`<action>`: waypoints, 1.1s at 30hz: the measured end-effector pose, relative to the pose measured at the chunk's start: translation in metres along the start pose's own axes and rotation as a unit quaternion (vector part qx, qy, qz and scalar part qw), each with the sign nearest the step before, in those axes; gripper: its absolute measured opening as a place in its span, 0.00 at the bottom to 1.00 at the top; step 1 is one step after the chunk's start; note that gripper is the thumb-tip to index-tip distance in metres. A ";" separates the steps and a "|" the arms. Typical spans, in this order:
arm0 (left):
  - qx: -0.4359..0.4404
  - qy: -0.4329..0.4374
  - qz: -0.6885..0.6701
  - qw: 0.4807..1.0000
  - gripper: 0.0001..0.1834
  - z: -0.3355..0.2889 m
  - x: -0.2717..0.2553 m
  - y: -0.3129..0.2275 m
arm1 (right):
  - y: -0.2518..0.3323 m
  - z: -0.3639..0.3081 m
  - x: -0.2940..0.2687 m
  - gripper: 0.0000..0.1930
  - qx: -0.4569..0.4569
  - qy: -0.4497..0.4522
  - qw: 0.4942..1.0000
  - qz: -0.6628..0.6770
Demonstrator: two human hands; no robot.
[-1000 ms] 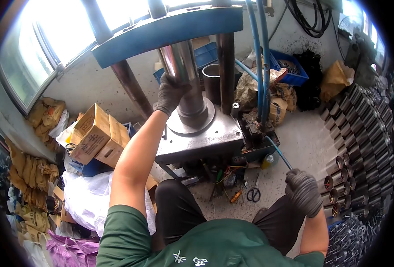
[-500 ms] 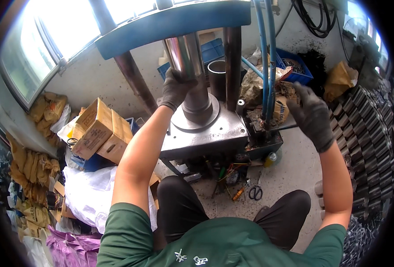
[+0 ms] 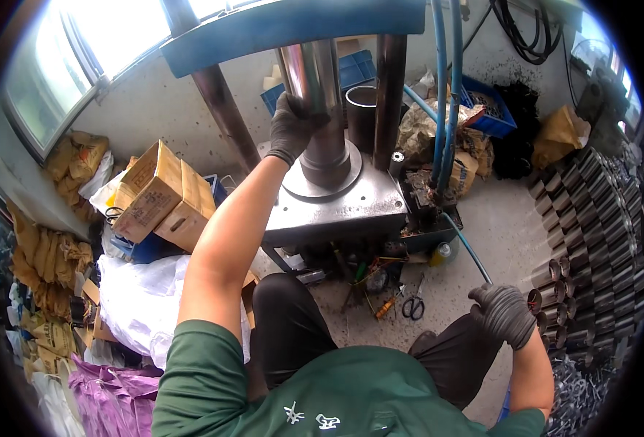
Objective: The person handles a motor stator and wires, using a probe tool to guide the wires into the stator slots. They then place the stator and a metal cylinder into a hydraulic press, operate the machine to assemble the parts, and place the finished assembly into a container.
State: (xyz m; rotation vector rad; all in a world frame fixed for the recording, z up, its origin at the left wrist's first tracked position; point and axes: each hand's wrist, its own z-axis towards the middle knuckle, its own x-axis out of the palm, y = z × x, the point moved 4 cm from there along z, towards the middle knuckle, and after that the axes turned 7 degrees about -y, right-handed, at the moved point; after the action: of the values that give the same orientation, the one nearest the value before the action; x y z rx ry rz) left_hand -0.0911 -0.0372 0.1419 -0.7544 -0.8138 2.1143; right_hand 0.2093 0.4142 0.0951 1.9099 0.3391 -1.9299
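My left hand [image 3: 295, 130], in a dark grey glove, is wrapped around the side of an upright metal cylinder [image 3: 324, 149] in a press. The cylinder stands on a round plate [image 3: 344, 188] on the metal press table [image 3: 329, 214]. Directly above it is the shiny press ram [image 3: 309, 69]; my glove partly hides where the two meet. My right hand [image 3: 504, 315], gloved too, is closed on the end of a thin blue lever [image 3: 469, 250], low by my right knee. The lever slopes up from my hand to the base beside the blue hoses [image 3: 445, 109].
A blue crossbeam [image 3: 293, 33] spans the press columns. Behind the table stands a dark open tube [image 3: 362, 109]. Cartons [image 3: 169, 197] and a white bag [image 3: 136, 298] lie left. Scissors [image 3: 413, 306] are on the floor. Stacked metal tubes [image 3: 591, 233] line the right.
My right hand has come down and toward me from beside the hoses, and the lever now points down toward me in its grip. My left hand stays on the cylinder.
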 end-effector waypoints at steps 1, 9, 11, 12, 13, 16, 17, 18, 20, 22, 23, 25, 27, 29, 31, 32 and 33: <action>-0.006 0.000 0.008 1.000 0.31 0.000 -0.001 0.002 | 0.002 0.005 -0.007 0.12 0.003 -0.031 0.999 0.015; 0.007 0.002 -0.017 1.000 0.35 -0.003 0.006 0.005 | -0.006 -0.011 0.012 0.07 0.007 -0.005 1.000 -0.012; 0.003 -0.002 -0.033 0.999 0.35 -0.005 0.004 0.010 | -0.004 -0.014 0.021 0.07 0.009 -0.003 1.000 -0.021; 0.002 -0.010 -0.054 0.999 0.35 -0.006 0.004 0.011 | -0.003 -0.014 0.022 0.08 0.005 -0.018 1.000 -0.017; 0.000 -0.016 -0.077 0.997 0.34 -0.007 0.007 0.014 | -0.002 -0.014 0.021 0.08 0.008 -0.018 1.000 -0.016; -0.017 -0.024 -0.089 0.996 0.32 -0.012 0.011 0.022 | 0.000 -0.011 0.017 0.07 0.015 -0.017 1.000 -0.014; -0.024 -0.017 -0.094 0.995 0.33 -0.014 0.013 0.024 | 0.000 -0.011 0.016 0.07 0.015 -0.017 1.000 -0.012; -0.030 -0.010 -0.100 0.994 0.34 -0.018 0.015 0.025 | 0.000 -0.010 0.015 0.07 0.015 -0.017 1.000 -0.011; -0.013 -0.059 -0.076 0.995 0.37 -0.031 0.013 0.029 | 0.000 -0.007 0.010 0.07 0.013 -0.003 1.000 0.001; 0.034 -0.166 -0.018 0.985 0.40 -0.057 0.014 0.033 | 0.001 -0.003 0.002 0.09 0.013 -0.010 1.000 0.016; 0.030 -0.160 -0.054 0.985 0.42 -0.073 0.017 0.036 | 0.001 -0.001 -0.003 0.10 0.014 -0.023 0.999 0.027; 0.020 -0.148 -0.126 0.981 0.47 -0.103 0.021 0.042 | 0.003 0.008 -0.014 0.12 0.016 -0.046 0.998 0.050; -0.022 -0.132 -0.089 0.987 0.45 -0.132 0.024 0.056 | 0.008 0.020 -0.025 0.14 0.019 -0.064 0.995 0.075; -0.090 -0.096 -0.234 0.963 0.45 -0.152 0.030 0.025 | 0.007 0.020 -0.029 0.13 0.034 -0.056 0.995 0.073; -0.062 -0.086 -0.232 0.967 0.46 -0.154 0.032 0.031 | 0.005 0.013 -0.022 0.12 0.024 -0.059 0.996 0.062; -0.048 -0.091 -0.187 0.977 0.47 -0.157 0.035 0.042 | -0.001 0.006 -0.012 0.10 -0.001 -0.044 0.998 0.049; -0.035 -0.094 -0.141 0.985 0.47 -0.159 0.039 0.052 | -0.002 0.001 -0.003 0.08 0.008 -0.006 1.000 0.025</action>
State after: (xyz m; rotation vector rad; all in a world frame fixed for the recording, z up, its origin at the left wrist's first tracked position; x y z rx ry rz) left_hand -0.0205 0.0144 -0.0060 -0.4464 -1.0365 1.9277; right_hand 0.2072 0.4158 0.0982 1.8973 0.2706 -1.9152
